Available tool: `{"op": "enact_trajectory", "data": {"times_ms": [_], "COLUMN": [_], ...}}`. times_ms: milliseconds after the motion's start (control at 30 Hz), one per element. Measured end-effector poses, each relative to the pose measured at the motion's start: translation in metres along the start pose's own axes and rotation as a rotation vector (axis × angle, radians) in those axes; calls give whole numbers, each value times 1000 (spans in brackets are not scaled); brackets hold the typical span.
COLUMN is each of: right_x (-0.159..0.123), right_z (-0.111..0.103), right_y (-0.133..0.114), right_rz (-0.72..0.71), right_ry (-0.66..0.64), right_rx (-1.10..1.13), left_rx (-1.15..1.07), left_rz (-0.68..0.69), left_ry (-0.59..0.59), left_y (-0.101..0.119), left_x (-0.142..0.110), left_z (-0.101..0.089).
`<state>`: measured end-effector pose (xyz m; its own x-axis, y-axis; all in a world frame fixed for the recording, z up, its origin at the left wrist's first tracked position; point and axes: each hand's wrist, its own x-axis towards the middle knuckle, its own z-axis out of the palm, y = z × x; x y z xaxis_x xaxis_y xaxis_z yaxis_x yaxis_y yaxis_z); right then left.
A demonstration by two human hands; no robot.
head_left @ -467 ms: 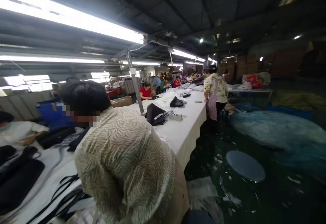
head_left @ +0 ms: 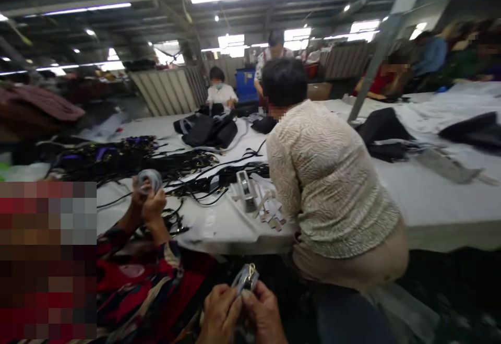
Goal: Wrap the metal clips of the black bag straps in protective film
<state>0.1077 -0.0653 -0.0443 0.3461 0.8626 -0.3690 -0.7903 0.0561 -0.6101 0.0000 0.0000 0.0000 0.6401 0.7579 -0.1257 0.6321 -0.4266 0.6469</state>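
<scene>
Lower centre: left hand (head_left: 219, 307) and right hand (head_left: 263, 305) both closed, thumbs and fingers pinching a grey wrapped bundle (head_left: 239, 283) from both sides, probably to keep it from unrolling. Gold metal clasp (head_left: 251, 270) sticks out on top, likely left free of the grip. Wrap looks thin, soft; clasp shiny, narrow, looped.

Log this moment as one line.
left hand and right hand: hold grey-wrapped piece | gold clasp: on top | seated co-worker: ahead
</scene>
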Motion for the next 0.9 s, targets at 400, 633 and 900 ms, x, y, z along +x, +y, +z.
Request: {"op": "enact_trajectory", "data": {"times_ms": [400,633,900], "right_x": [54,68,133], "right_z": [70,94,36], "right_y": [22,39,-44], "right_rz": [121,144,-51], "right_ry": [124,173,36], "right_rx": [-315,-457,-1520], "left_rx": [-404,-509,-666], "left_rz": [-286,-286,-320], "left_ry": [-93,-1,5], "left_y": [-67,-94,-102], "left_x": [33,37,62], "left_z": [-37,-38,-57]}}
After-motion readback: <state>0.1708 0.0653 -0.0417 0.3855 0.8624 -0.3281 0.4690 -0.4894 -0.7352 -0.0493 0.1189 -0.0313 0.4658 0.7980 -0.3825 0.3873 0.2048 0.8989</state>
